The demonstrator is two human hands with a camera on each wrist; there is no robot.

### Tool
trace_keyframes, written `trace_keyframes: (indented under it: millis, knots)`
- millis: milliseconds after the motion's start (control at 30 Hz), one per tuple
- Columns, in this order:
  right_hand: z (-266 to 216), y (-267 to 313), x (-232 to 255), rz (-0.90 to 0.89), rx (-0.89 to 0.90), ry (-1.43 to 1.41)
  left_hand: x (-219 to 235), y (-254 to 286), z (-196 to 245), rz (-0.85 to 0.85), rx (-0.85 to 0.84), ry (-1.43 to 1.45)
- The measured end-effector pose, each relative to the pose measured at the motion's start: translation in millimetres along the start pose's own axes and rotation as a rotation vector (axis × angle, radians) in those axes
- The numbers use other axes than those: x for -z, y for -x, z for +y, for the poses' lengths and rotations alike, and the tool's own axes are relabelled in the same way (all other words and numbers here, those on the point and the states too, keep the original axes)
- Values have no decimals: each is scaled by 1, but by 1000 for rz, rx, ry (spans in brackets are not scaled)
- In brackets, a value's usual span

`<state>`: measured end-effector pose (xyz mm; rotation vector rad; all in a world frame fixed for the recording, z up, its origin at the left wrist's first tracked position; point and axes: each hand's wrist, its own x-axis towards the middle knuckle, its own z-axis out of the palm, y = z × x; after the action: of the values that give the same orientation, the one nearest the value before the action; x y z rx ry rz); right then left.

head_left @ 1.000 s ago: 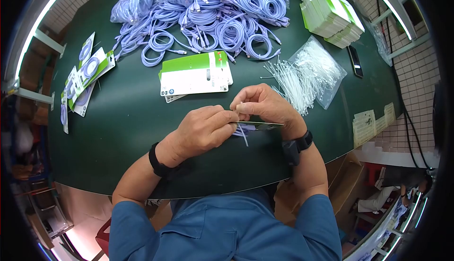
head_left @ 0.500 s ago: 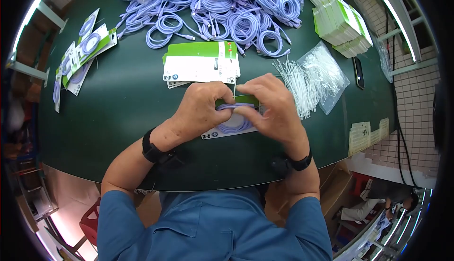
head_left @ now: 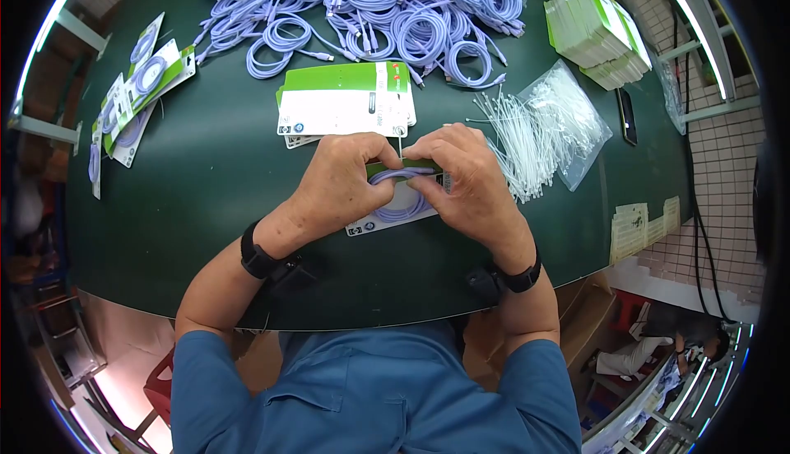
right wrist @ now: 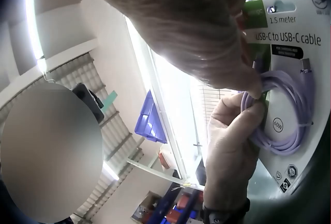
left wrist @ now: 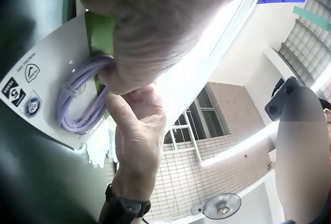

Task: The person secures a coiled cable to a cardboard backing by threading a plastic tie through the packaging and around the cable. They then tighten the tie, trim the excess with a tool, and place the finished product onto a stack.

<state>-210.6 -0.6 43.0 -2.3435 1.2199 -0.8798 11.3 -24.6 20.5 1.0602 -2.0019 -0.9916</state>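
A white card with a green top (head_left: 374,222) lies on the dark green table (head_left: 206,199) in front of me. A coiled purple cable (head_left: 401,207) sits on the card. My left hand (head_left: 380,167) pinches the top of the coil against the card from the left. My right hand (head_left: 429,171) grips the same stretch of the coil from the right, fingers curled over it. In the left wrist view the cable (left wrist: 77,100) loops across the card (left wrist: 36,87) under my fingers. The right wrist view shows the card's print (right wrist: 295,40), the cable (right wrist: 292,123) and my left hand (right wrist: 243,113).
A pile of purple cables (head_left: 395,18) fills the far side. A stack of blank cards (head_left: 346,108) lies just beyond my hands. Loose zip ties (head_left: 510,145) and their bag (head_left: 568,116) are to the right, with card stacks (head_left: 597,30), a phone (head_left: 627,116), and finished packs (head_left: 132,100) at left.
A second ago my hands held the card edge-on above the table. It now lies face up with the cable showing, and both hands grip the coil's top.
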Motion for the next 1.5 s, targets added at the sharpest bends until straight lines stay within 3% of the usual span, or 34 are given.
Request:
trace_keyframes:
  millis: [133, 300, 400, 500, 633, 867, 1500]
  knots:
    - [3, -1, 0, -17, -44, -62, -3, -2, -1, -46, 54, 12]
    - [6, -2, -9, 2, -149, -254, -11, -1, -6, -30, 3, 75]
    - [7, -4, -11, 14, -160, -298, -5, -3, 0, -114, 122, 68]
    - [7, -4, -12, 31, -159, -309, -3, -3, 1, -122, 133, 83]
    - [6, -5, -11, 72, -140, -277, 1, -5, 5, -127, 148, 73]
    - [0, -9, -21, 272, 68, 65, 3, -5, 10, -123, 112, 132]
    - [0, -6, -29, 349, 82, 180, -9, -1, 3, -135, 64, 180]
